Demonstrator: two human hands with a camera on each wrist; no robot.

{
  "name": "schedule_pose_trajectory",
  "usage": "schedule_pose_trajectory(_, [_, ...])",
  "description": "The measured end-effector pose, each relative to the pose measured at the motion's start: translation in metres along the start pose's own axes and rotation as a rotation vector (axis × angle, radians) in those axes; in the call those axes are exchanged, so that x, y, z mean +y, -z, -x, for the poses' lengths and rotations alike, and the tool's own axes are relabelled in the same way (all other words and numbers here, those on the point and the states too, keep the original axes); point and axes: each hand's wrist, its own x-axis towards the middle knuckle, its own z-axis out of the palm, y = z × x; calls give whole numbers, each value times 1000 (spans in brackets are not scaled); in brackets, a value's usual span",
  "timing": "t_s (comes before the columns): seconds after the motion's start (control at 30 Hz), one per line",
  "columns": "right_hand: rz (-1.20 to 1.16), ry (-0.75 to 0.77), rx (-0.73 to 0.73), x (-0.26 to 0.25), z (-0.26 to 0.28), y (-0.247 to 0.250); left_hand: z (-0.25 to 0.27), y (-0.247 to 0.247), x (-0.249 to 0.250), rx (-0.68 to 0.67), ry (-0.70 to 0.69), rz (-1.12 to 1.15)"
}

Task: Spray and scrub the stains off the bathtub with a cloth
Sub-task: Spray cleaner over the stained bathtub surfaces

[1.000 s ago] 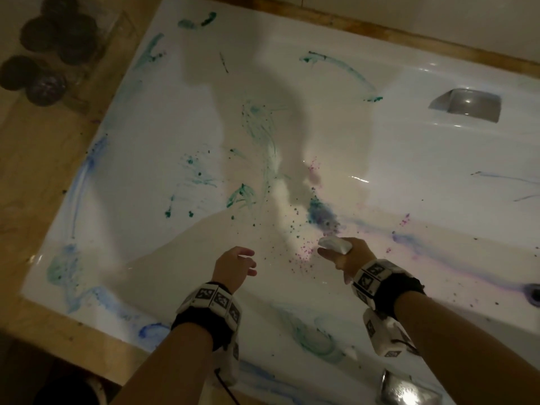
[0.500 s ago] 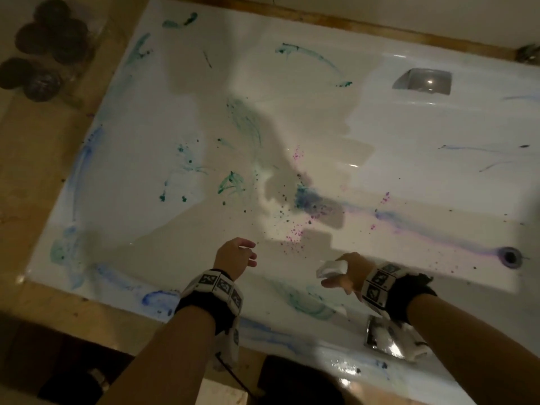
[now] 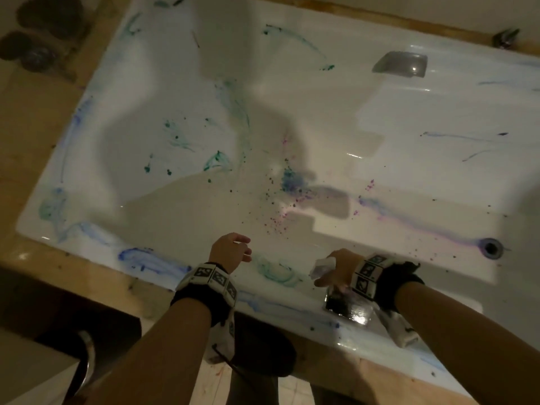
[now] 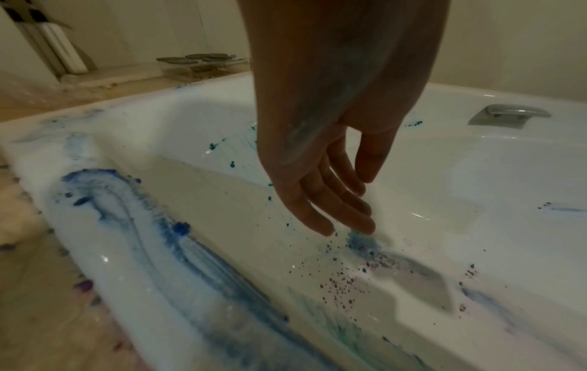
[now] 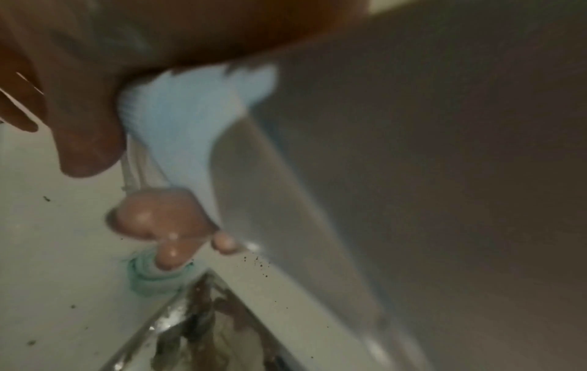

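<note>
The white bathtub (image 3: pixel 321 106) is smeared with blue, green and purple stains, with a blue-purple blotch (image 3: pixel 292 181) on its floor. My right hand (image 3: pixel 330 273) grips the white trigger head of a spray bottle (image 3: pixel 323 266) over the near rim; the right wrist view is blurred but shows the spray bottle head (image 5: pixel 190 120) with my fingers (image 5: pixel 165 218) curled round it. My left hand (image 3: pixel 242 249) hovers empty above the near side, its fingers (image 4: pixel 343 208) hanging relaxed over the speckled tub floor. No cloth shows in any view.
A thick blue streak (image 4: pixel 190 251) runs along the near rim. Metal grab handles sit on the far wall (image 3: pixel 400 65) and the near wall (image 3: pixel 347 306). The drain (image 3: pixel 492 247) lies at the right. Dark round items in a clear tray (image 3: pixel 43 33) stand on the tan ledge, far left.
My right hand has drawn the spray bottle back from the blue-purple blotch toward the near rim. The left hand has hardly moved.
</note>
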Motion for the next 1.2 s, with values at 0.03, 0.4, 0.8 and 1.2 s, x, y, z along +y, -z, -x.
schedule_pose_trajectory(0.03, [10,20,6,6,1,2,4,-7,2,1,2,10])
schedule_pose_trajectory(0.4, [-98,25,98,76,14,52,21,-82,40,-7,-32,15])
schedule_pose_trajectory(0.8, [-307,68,319,113,19,107,23,-122,101,-20,-116,-29])
schedule_pose_trajectory(1.2, [-340,-49,680,113,36,171,34,-133,122,-26,-146,-159])
